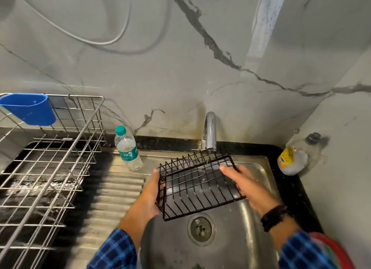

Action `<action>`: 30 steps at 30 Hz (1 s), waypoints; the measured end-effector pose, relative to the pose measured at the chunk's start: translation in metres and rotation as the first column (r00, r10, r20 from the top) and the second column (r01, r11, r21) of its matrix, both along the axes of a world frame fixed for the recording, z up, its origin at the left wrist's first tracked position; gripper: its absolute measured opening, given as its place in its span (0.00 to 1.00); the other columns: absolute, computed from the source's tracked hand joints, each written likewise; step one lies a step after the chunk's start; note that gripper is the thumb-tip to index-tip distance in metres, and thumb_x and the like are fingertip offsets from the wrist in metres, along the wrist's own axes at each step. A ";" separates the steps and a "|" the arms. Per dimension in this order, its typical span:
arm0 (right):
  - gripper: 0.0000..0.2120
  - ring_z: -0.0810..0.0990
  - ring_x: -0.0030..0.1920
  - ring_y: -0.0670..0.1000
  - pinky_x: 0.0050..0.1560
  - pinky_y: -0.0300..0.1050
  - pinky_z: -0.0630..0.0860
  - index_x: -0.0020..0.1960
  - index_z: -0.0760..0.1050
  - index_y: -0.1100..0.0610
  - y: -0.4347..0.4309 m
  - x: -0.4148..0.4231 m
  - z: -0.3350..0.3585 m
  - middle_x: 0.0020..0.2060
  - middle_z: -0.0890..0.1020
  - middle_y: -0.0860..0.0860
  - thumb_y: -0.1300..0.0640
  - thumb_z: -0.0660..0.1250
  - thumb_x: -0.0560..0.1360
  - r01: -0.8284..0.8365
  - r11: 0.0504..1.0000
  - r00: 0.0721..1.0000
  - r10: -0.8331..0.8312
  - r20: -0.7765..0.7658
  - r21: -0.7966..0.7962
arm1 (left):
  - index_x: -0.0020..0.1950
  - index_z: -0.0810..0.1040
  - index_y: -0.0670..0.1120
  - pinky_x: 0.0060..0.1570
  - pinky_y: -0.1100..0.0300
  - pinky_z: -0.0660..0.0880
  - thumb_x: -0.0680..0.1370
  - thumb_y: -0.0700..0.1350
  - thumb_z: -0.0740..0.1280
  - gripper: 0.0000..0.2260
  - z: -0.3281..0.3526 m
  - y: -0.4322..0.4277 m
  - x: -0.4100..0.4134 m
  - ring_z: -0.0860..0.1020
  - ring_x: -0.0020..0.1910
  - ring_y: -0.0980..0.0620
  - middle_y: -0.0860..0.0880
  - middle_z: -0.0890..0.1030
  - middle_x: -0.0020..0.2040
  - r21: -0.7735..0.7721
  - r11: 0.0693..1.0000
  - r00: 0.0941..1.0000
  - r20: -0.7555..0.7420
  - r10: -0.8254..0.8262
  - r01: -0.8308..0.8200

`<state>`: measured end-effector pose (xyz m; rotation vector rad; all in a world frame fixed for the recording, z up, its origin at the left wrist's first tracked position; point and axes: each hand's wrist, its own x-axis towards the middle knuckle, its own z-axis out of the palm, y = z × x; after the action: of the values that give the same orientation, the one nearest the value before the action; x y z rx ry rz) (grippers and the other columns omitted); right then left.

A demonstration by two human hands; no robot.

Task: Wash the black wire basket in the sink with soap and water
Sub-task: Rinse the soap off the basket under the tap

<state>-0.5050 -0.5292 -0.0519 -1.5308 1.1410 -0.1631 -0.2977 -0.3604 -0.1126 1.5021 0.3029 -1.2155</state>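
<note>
The black wire basket hangs tilted over the steel sink, held between both hands. My left hand grips its left end, fingers curled round the wires. Along the right end lies my right hand, holding the rim. The chrome tap stands just behind the basket, and a thin stream of water falls from its spout onto the basket's far edge. The sink drain lies below the basket. No soap is visible on the basket.
A steel wire dish rack with a blue plastic cup holder fills the left. A water bottle stands by the ribbed drainboard. A yellow-labelled bottle sits in the right corner. A red rim shows at bottom right.
</note>
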 end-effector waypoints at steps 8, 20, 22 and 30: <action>0.35 0.63 0.76 0.58 0.76 0.63 0.53 0.74 0.61 0.52 0.049 0.051 0.027 0.74 0.66 0.55 0.30 0.51 0.77 -0.369 0.741 0.917 0.193 -0.349 -0.561 | 0.61 0.81 0.39 0.39 0.52 0.80 0.78 0.71 0.53 0.38 -0.058 0.003 -0.041 0.84 0.50 0.38 0.38 0.85 0.52 0.114 0.981 0.982 -0.091 0.166 -0.155; 0.29 0.72 0.69 0.53 0.69 0.52 0.71 0.75 0.64 0.42 0.020 0.046 0.037 0.76 0.63 0.47 0.31 0.56 0.78 -0.612 0.536 0.790 0.373 -0.487 -0.582 | 0.35 0.75 0.46 0.41 0.57 0.72 0.75 0.75 0.49 0.35 -0.049 0.024 -0.065 0.68 0.25 0.51 0.49 0.72 0.30 0.064 0.989 0.960 -0.256 -0.110 0.131; 0.28 0.74 0.66 0.48 0.65 0.50 0.74 0.73 0.67 0.40 0.007 0.037 0.043 0.72 0.64 0.42 0.32 0.61 0.76 -0.614 0.597 0.789 0.442 -0.427 -0.517 | 0.44 0.79 0.44 0.42 0.58 0.71 0.74 0.75 0.54 0.34 -0.041 0.023 -0.052 0.70 0.27 0.52 0.48 0.77 0.34 0.071 0.974 0.944 -0.270 -0.189 0.215; 0.12 0.77 0.49 0.45 0.43 0.38 0.71 0.61 0.74 0.42 0.024 -0.004 0.032 0.54 0.76 0.41 0.43 0.66 0.78 -0.058 0.855 0.997 0.074 0.010 -0.515 | 0.68 0.75 0.58 0.65 0.50 0.70 0.73 0.74 0.58 0.31 0.024 0.047 -0.033 0.78 0.66 0.51 0.51 0.83 0.62 -0.167 0.952 0.881 0.445 -0.159 0.256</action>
<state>-0.5086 -0.5055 -0.0195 -2.0303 1.0669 -0.4753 -0.3307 -0.3137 -0.0887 1.5839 -0.2898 -1.0093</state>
